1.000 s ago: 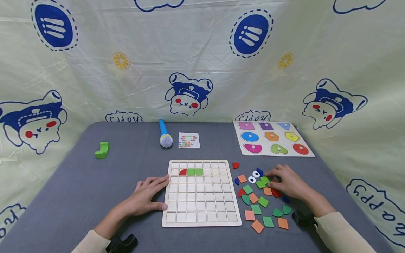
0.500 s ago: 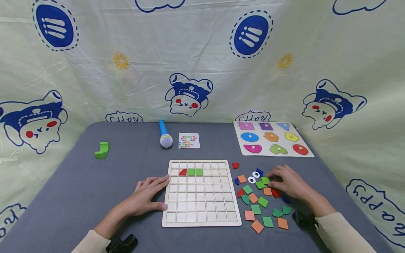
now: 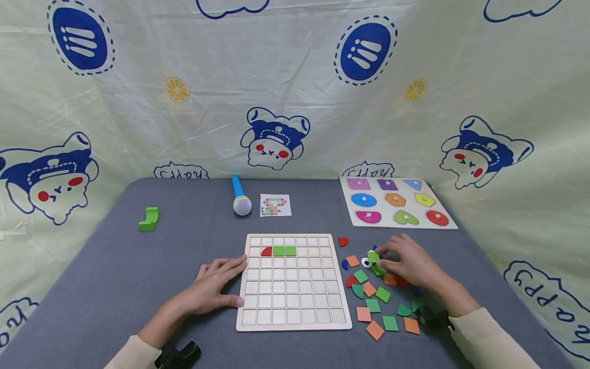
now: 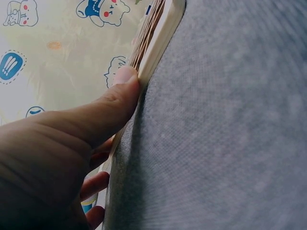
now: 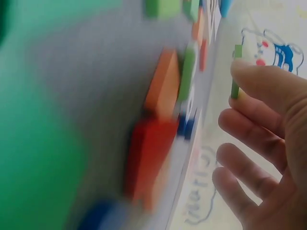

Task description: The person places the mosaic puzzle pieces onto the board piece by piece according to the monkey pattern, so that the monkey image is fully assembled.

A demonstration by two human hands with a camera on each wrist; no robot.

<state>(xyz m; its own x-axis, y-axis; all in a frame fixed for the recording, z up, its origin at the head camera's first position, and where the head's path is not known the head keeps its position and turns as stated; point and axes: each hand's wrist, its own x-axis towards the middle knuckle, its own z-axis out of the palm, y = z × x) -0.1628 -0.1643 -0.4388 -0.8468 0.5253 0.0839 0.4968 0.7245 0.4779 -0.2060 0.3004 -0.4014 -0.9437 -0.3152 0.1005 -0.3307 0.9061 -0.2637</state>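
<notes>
Between thumb and forefinger, my right hand (image 3: 410, 260) pinches a light green square tile (image 3: 373, 257), raised above the loose pieces. The right wrist view shows that green tile (image 5: 235, 76) edge-on at the fingertips. My left hand (image 3: 214, 287) rests against the left edge of a white grid board (image 3: 295, 327), its fingers extended and its thumb lower down. Up close in the left wrist view, the thumb (image 4: 122, 86) presses the board's wooden rim (image 4: 160, 36). In the board's second row sit a red quarter-circle (image 3: 267, 251) and two green squares (image 3: 283, 250) side by side.
Loose orange, green, red and blue pieces (image 3: 372, 306) lie right of the board. Behind it are a pattern card (image 3: 275, 212) and a toy microphone (image 3: 240, 197). A shape puzzle board (image 3: 405, 202) stands at back right, a green block (image 3: 149, 219) at far left.
My right hand has lifted the light green square tile from the pile and moved slightly left and away from me. The left hand and the board have stayed in place.
</notes>
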